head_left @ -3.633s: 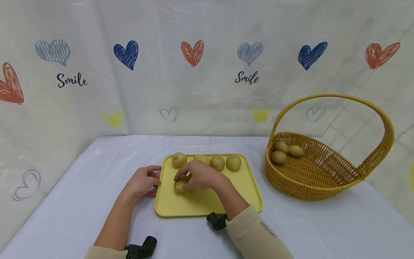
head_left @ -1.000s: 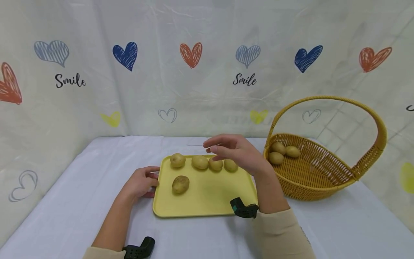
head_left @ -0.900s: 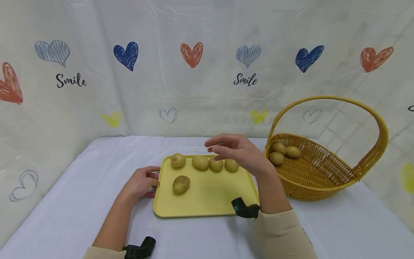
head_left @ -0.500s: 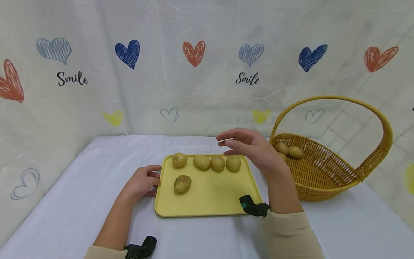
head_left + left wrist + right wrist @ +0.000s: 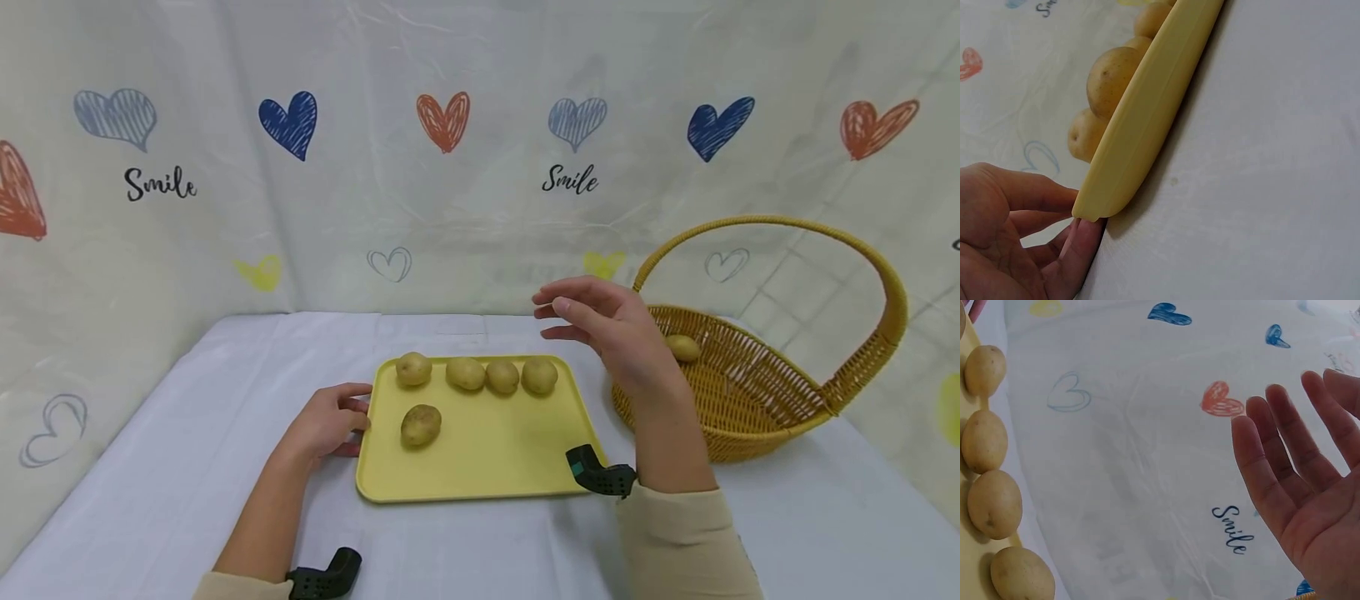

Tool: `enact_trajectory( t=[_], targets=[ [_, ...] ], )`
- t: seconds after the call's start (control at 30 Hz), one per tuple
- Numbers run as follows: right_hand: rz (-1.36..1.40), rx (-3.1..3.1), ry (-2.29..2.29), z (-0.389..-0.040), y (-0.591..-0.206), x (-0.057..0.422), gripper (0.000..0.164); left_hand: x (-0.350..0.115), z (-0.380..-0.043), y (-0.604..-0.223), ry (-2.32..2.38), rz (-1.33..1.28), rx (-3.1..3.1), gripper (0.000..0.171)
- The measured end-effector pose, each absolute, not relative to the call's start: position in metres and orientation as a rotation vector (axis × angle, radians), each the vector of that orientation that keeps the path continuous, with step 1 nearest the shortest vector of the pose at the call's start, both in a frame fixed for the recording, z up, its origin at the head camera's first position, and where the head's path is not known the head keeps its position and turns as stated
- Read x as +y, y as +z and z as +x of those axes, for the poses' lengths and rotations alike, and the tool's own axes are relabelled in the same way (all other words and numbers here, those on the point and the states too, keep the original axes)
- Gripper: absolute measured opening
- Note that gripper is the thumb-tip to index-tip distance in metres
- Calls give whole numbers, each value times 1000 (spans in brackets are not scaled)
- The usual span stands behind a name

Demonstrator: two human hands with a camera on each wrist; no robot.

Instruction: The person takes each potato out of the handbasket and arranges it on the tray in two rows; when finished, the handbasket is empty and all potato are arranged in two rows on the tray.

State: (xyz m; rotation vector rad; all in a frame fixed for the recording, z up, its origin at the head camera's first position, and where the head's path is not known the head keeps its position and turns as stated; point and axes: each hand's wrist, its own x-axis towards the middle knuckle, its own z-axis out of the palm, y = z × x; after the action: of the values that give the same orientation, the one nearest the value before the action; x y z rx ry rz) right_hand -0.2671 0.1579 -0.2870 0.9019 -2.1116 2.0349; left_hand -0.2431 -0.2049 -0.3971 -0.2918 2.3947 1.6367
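Observation:
A yellow tray (image 5: 495, 475) lies on the table with a row of potatoes (image 5: 502, 377) along its far edge. A single potato (image 5: 421, 426) sits nearer its left side. My left hand (image 5: 324, 423) holds the tray's left edge; the left wrist view shows fingertips at the rim (image 5: 1119, 156), above and below it. My right hand (image 5: 611, 325) is raised beyond the tray's far right corner, fingers spread and slightly bent, with nothing in it. Behind that hand and forearm stands a wicker basket (image 5: 750, 433), partly hidden, with one potato (image 5: 682, 348) showing inside.
The basket's tall arched handle (image 5: 780, 221) rises at the right. A white cloth (image 5: 450, 550) covers the table. Behind it hangs a pale backdrop (image 5: 495, 225) printed with hearts and "Smile". Each wrist carries a black camera (image 5: 326, 575).
My right hand has let go of the near potato, leaving it on the tray, and has risen and moved right toward the basket. My left hand has stayed at the tray's edge.

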Motion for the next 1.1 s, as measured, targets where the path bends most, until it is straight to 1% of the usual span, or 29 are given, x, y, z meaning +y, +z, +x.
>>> enact_trajectory(
  t=[0.33, 0.53, 0.8, 0.93, 1.1],
  targets=[
    [751, -1955, 2095, -263, -281, 173, 21, -207, -243, -397, 1635, -284, 2400, 61],
    [706, -1832, 2160, -262, -282, 182, 24, -206, -243, -396, 1626, -286, 2401, 61],
    [643, -1707, 2233, -262, -282, 191, 22, -206, -242, -398, 1636, -287, 2386, 60],
    [611, -1726, 2253, -262, -281, 201, 22, -205, -243, -398, 1634, -292, 2389, 60],
    [497, -1872, 2209, -265, -279, 212, 24, -206, -243, -396, 1634, -284, 2392, 61]
  ],
)
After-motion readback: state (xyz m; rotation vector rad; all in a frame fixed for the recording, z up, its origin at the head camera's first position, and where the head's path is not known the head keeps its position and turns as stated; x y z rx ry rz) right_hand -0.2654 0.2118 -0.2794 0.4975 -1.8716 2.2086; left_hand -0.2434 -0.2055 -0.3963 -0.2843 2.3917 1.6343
